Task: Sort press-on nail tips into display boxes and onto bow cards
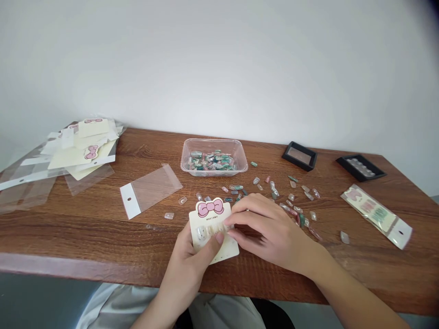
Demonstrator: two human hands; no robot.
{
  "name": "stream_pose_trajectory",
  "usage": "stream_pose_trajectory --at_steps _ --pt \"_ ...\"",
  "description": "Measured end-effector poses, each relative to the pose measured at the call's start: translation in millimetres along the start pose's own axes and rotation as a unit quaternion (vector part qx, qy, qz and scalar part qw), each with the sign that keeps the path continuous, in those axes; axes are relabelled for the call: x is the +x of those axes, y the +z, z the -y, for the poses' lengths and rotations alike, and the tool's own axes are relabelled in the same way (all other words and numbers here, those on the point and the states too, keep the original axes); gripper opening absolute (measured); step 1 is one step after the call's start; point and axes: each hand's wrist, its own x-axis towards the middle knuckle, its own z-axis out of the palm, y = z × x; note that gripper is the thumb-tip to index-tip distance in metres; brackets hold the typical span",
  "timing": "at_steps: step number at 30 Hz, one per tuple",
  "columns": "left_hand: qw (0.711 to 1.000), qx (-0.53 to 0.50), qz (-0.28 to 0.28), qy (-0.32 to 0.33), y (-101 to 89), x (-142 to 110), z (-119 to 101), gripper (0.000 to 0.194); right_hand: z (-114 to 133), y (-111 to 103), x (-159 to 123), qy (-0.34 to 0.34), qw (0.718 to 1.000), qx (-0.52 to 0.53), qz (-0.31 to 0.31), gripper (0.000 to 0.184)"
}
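A cream display card (224, 249) with a pink bow at its top is held by my left hand (195, 256), thumb across its front and fingers behind. Several pale press-on nails (201, 233) sit in a row on the card. My right hand (270, 228) is at the card's right side, its thumb and fingertips pinched around a small pale nail at the end of the row. The fingers partly cover that nail. Loose press-on nails (291, 197) in pink, green and clear lie scattered behind and to the right of my hands.
A clear plastic tub (245, 157) of nails stands at the back. Left are a clear bag (154, 183) and a pile of cards and bags (65, 157). Right are two black frames (313, 160) (380, 173) and a packed nail set (380, 212). The table's front edge is close.
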Motion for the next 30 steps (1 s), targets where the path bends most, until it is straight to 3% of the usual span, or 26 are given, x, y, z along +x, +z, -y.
stream_pose_trajectory --at_steps 17,30 --pt "1.000 0.009 0.001 -0.006 0.0 0.0 -0.7 0.056 -0.5 -0.3 -0.4 0.032 0.999 0.040 0.010 0.007" --pt "0.999 -0.029 -0.031 -0.028 5.6 -2.3 -6.9 0.064 -1.8 4.8 -1.4 0.024 0.999 0.046 -0.010 0.006"
